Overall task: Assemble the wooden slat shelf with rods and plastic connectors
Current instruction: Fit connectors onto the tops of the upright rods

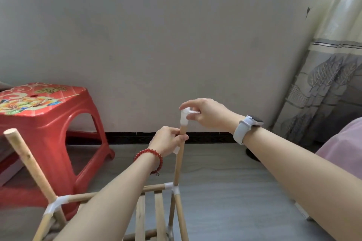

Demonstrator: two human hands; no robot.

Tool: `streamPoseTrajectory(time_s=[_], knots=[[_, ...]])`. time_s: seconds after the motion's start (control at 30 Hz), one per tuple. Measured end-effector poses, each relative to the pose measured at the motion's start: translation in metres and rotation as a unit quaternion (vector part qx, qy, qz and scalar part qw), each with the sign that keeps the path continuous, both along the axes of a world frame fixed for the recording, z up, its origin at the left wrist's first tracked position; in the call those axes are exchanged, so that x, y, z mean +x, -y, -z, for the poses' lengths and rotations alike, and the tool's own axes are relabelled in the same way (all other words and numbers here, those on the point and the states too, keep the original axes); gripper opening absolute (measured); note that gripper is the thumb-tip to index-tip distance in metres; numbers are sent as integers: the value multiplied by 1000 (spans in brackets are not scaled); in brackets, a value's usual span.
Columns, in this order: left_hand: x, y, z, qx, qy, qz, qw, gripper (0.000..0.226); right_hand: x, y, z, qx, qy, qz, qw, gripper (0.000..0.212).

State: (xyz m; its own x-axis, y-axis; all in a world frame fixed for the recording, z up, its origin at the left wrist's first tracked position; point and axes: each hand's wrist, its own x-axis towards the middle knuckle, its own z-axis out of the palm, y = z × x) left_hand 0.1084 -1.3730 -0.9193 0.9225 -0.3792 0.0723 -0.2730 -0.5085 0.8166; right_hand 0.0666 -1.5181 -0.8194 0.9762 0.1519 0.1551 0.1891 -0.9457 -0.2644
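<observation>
Left hand (168, 141) grips the upright rod (179, 164) near its top; right hand (205, 114) pinches the white connector (184, 118) capping it.

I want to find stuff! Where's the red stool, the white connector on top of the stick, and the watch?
red stool (39, 111): head view, front edge of its seat.
white connector (184, 117): head view, its upright sleeve.
watch (254, 120): head view, its face.
</observation>
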Motion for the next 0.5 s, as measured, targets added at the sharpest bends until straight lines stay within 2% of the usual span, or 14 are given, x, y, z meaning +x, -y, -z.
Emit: streamPoseTrajectory(time_s=[0.3, 0.5], knots=[[-11, 2, -1, -27, -9, 11, 1000, 21, -3, -5, 2, 46, -10, 27, 999, 20], [-15, 7, 12, 1, 19, -23, 1000, 19, 0, -18, 13, 74, 11, 95, 993, 12]])
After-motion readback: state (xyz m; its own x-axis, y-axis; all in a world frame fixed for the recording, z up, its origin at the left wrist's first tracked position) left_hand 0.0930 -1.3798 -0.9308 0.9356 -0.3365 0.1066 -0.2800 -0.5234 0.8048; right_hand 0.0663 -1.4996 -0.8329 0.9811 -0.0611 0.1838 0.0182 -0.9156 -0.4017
